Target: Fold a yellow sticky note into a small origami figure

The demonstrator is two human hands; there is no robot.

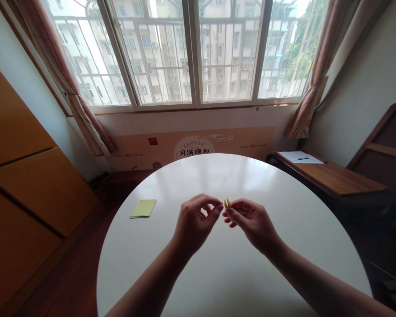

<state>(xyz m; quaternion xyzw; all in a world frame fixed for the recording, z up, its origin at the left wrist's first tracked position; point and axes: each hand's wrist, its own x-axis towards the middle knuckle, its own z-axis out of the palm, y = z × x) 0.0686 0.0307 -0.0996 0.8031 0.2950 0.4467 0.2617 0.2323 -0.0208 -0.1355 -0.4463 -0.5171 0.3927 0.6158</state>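
A small piece of folded yellow paper [229, 204] shows two pointed tips above the fingers of my right hand [252, 216]. That hand is closed, pinching the paper between thumb and fingers over the middle of the round white table [198, 281]. Just to its left, my left hand [195, 220] is closed too, with thumb and index fingertips together right beside the paper's tips. Whether those fingertips grip a bit of the paper cannot be made out. Off to the left lies a pad of sticky notes [143, 208], yellow-green on top with a bluish layer beneath.
Beyond the table, a printed cardboard panel [161, 147] stands under a barred window [194, 57]. A wooden side table [343, 178] on the right carries a white sheet [297, 157] and a pen [302, 158]. Orange-brown cabinets [36, 189] are at the left.
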